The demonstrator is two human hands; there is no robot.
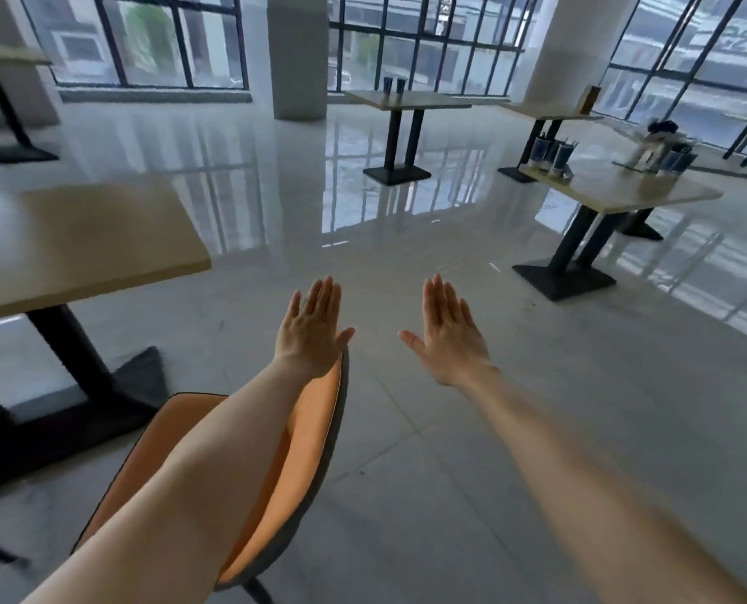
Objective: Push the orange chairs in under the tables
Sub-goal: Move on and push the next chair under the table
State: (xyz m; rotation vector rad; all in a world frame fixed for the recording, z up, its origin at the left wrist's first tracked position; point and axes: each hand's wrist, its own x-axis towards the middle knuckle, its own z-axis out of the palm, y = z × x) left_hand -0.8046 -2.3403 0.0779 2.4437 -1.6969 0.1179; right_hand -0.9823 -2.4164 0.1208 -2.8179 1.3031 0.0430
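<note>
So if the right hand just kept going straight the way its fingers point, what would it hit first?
Probably nothing soon: the right hand is open over bare floor, fingers aimed ahead. Farther along stands a table by the windows, though depth is hard to judge.

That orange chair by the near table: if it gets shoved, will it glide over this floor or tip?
The orange chair would probably glide, since the floor is glossy, mirror-like tile. It looks like a thin moulded shell, so likely light and stiff. A push high on the back might rock it; its legs are mostly hidden, so I can't be sure.
</note>
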